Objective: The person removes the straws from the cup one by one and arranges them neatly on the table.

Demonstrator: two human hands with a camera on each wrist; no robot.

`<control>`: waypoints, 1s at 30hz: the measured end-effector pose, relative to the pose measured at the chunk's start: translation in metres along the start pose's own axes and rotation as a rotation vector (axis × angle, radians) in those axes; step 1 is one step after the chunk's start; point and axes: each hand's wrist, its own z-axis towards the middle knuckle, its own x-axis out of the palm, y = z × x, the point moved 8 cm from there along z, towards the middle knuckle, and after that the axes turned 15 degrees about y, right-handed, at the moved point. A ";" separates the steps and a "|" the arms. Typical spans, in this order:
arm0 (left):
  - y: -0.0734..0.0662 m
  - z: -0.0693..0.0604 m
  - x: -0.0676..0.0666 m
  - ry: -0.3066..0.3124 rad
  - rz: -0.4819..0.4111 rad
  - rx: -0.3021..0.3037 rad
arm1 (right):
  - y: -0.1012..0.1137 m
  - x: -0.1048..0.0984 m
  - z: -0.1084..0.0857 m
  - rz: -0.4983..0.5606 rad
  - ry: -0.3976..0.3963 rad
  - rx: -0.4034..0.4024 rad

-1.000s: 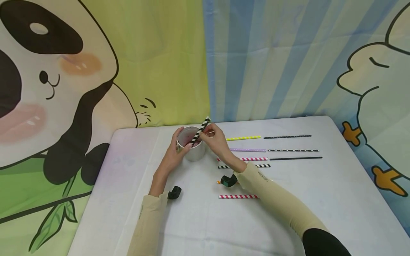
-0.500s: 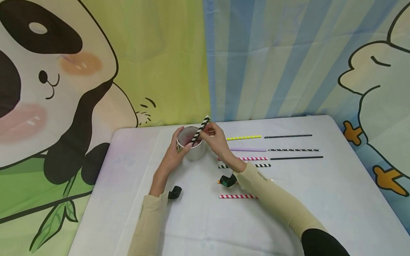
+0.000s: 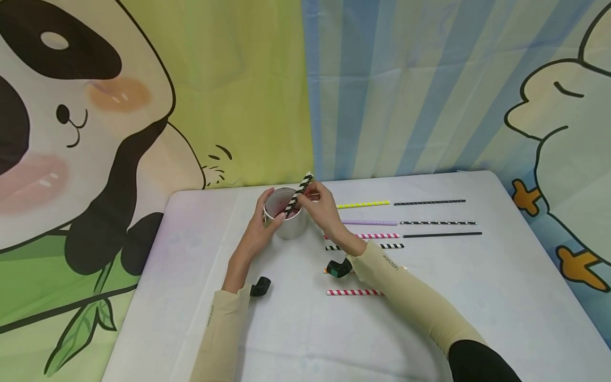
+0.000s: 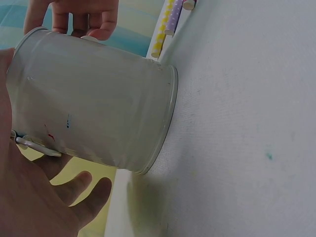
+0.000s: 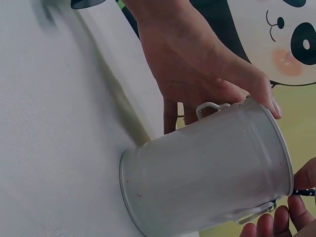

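A whitish metal bucket (image 3: 293, 229) with small side handles stands upright near the back of the table. On its left side my left hand (image 3: 256, 236) holds it, fingers around the wall and thumb at the rim. Black-and-white striped paper straws (image 3: 298, 195) lean out of the bucket to the upper right; how many is hard to tell. At the right of the rim my right hand (image 3: 325, 211) pinches a black straw with white dots (image 5: 305, 192). In the left wrist view the bucket wall (image 4: 94, 98) hides the straws inside.
Right of the bucket lie several straws in rows: yellow (image 3: 365, 205), purple (image 3: 369, 223), pink-striped (image 3: 377, 236), black (image 3: 441, 234), dotted black (image 3: 438, 223), and red-striped (image 3: 354, 293) nearest. My right forearm covers part of them. A printed panda curtain hangs behind the table.
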 end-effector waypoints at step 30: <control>0.000 0.000 -0.001 -0.004 -0.001 0.012 | 0.038 -0.030 -0.019 0.070 0.006 -0.033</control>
